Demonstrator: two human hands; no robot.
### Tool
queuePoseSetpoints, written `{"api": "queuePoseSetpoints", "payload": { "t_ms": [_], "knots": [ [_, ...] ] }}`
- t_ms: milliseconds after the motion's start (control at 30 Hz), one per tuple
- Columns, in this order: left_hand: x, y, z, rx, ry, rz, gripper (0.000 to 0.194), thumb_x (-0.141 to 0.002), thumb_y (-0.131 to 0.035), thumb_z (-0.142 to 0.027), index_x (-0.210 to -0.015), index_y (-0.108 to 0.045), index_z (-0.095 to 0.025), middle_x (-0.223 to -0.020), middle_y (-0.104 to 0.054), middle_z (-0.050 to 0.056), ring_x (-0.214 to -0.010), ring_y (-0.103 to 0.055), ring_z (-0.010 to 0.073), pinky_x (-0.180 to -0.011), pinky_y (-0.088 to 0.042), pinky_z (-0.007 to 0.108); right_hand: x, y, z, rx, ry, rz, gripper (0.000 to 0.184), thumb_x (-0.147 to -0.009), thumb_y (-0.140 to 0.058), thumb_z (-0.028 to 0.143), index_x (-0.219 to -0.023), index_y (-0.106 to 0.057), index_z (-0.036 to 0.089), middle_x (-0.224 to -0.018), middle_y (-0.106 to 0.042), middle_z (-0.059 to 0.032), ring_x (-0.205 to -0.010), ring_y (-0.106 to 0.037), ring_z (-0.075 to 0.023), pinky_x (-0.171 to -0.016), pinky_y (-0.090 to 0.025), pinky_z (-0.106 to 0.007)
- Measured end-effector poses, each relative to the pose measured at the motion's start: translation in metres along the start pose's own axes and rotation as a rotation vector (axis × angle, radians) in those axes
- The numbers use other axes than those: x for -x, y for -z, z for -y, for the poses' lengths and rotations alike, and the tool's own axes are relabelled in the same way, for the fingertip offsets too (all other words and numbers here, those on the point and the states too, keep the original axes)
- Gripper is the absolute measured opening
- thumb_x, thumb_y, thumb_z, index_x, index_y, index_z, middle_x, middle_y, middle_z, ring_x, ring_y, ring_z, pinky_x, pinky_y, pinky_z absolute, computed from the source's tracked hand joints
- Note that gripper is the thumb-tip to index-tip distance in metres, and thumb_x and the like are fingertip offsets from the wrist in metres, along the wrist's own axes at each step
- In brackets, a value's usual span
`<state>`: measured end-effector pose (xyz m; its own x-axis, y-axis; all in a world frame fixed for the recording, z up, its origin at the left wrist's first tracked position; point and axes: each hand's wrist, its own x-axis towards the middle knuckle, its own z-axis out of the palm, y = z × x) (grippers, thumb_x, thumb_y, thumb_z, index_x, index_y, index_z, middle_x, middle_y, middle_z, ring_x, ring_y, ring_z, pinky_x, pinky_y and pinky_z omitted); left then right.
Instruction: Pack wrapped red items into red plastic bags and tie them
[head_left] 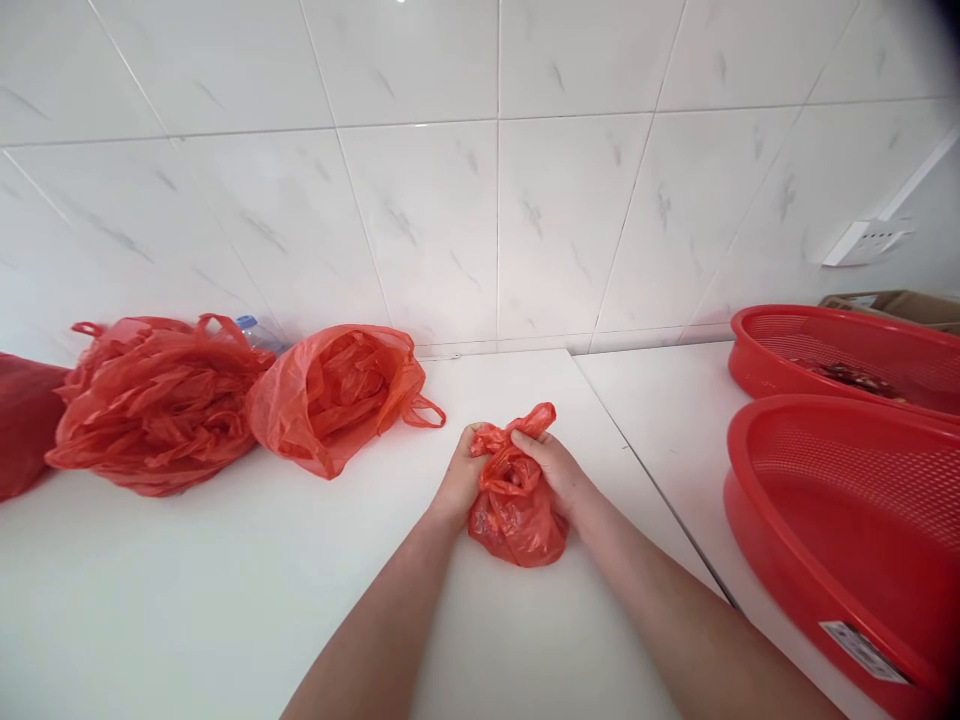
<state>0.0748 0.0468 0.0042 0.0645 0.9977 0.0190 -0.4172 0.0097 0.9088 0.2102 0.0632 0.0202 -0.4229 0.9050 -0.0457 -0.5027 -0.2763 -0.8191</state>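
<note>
A small, filled red plastic bag (519, 525) rests on the white table between my hands. My left hand (459, 480) is closed on the bag's left side, with gathered plastic near the thumb. At the opposite side, my right hand (556, 468) grips the other bunched handle, whose end sticks up past the fingers. The bag's top is drawn together, and what lies inside is hidden by the plastic.
Two red plastic baskets stand at the right, a near basket (765, 520) and a far basket (750, 350) with dark bits inside. To the left lie an open red bag (300, 420), a heap of red bags (157, 410) and a bottle (255, 332). A tiled wall (420, 220) closes the back.
</note>
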Motion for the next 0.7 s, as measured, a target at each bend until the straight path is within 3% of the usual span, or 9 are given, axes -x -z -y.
{"api": "queuePoseSetpoints", "payload": {
  "t_ms": [67,167,233,300,367,433,533,600,700],
  "knots": [
    [0.006,-0.005,0.000,-0.139,-0.064,-0.078,0.058,-0.067,-0.070,-0.019,-0.119,-0.046,-0.026,-0.103,-0.061,0.004,-0.085,-0.060,0.0188,-0.076,-0.048,0.033,-0.003,0.006,-0.001,-0.028,0.000,-0.103,0.025,-0.074,-0.069,0.043,-0.079,-0.062,0.020,-0.071,-0.065,-0.0013,-0.065,-0.061,-0.0170,-0.066,-0.048,-0.031],
    [0.015,-0.015,-0.005,-0.445,-0.357,-0.195,0.075,-0.064,-0.075,-0.021,-0.131,-0.042,-0.030,-0.134,-0.046,0.009,-0.117,-0.049,0.0276,-0.097,-0.039,0.041,-0.006,0.011,0.000,-0.036,0.001,-0.228,0.027,-0.073,-0.068,0.045,-0.075,-0.060,0.020,-0.069,-0.063,-0.0012,-0.063,-0.059,-0.0169,-0.063,-0.047,-0.031],
    [0.019,-0.021,-0.008,-0.646,-0.536,-0.171,0.066,-0.062,-0.076,-0.021,-0.124,-0.053,-0.030,-0.142,-0.039,0.008,-0.129,-0.036,0.0304,-0.106,-0.028,0.042,-0.006,0.012,0.001,-0.014,0.015,-0.251,0.025,-0.073,-0.069,0.044,-0.073,-0.059,0.020,-0.064,-0.060,0.0005,-0.057,-0.055,-0.0149,-0.059,-0.045,-0.030],
    [0.020,-0.022,-0.010,-0.753,-0.588,-0.101,0.038,-0.069,-0.069,-0.020,-0.106,-0.065,-0.029,-0.133,-0.050,0.006,-0.126,-0.039,0.0290,-0.107,-0.026,0.041,-0.004,0.011,0.002,0.025,0.032,-0.214,0.027,-0.074,-0.067,0.044,-0.067,-0.057,0.021,-0.052,-0.052,0.0035,-0.047,-0.045,-0.0116,-0.052,-0.039,-0.028],
    [0.019,-0.018,-0.008,-0.741,-0.529,-0.080,0.015,-0.078,-0.059,-0.020,-0.087,-0.068,-0.027,-0.111,-0.062,0.006,-0.110,-0.051,0.0254,-0.099,-0.034,0.039,-0.002,0.011,0.004,0.050,0.007,-0.150,0.034,-0.077,-0.063,0.047,-0.060,-0.051,0.021,-0.042,-0.038,0.0061,-0.040,-0.031,-0.0092,-0.047,-0.033,-0.026],
    [0.015,-0.010,-0.004,-0.638,-0.389,-0.128,0.013,-0.081,-0.053,-0.023,-0.075,-0.064,-0.024,-0.089,-0.064,0.004,-0.087,-0.056,0.0209,-0.083,-0.042,0.034,0.001,0.011,0.007,0.057,-0.065,-0.073,0.039,-0.079,-0.057,0.054,-0.059,-0.048,0.022,-0.040,-0.031,0.0067,-0.039,-0.025,-0.0088,-0.046,-0.030,-0.026],
    [0.009,0.001,0.001,-0.473,-0.185,-0.216,0.015,-0.079,-0.056,-0.031,-0.068,-0.059,-0.021,-0.068,-0.058,-0.001,-0.065,-0.050,0.0151,-0.063,-0.040,0.027,0.004,0.014,0.011,0.069,-0.119,0.026,0.049,-0.078,-0.047,0.068,-0.072,-0.057,0.020,-0.046,-0.040,0.0056,-0.039,-0.023,-0.0074,-0.045,-0.029,-0.024],
    [0.007,0.006,0.000,-0.423,-0.151,-0.250,0.015,-0.077,-0.058,-0.032,-0.068,-0.058,-0.020,-0.070,-0.058,-0.001,-0.065,-0.051,0.0139,-0.064,-0.041,0.026,0.004,0.016,0.012,0.078,-0.100,0.071,0.057,-0.076,-0.044,0.073,-0.080,-0.061,0.019,-0.050,-0.046,0.0049,-0.039,-0.023,-0.0065,-0.047,-0.031,-0.024],
    [0.006,0.006,-0.005,-0.321,-0.130,-0.241,0.011,-0.074,-0.062,-0.031,-0.072,-0.060,-0.020,-0.094,-0.064,0.002,-0.084,-0.058,0.0156,-0.077,-0.043,0.027,0.005,0.019,0.012,0.119,-0.066,0.116,0.043,-0.073,-0.061,0.061,-0.079,-0.063,0.019,-0.059,-0.055,0.0022,-0.049,-0.044,-0.0095,-0.057,-0.041,-0.025]
  ]
}}
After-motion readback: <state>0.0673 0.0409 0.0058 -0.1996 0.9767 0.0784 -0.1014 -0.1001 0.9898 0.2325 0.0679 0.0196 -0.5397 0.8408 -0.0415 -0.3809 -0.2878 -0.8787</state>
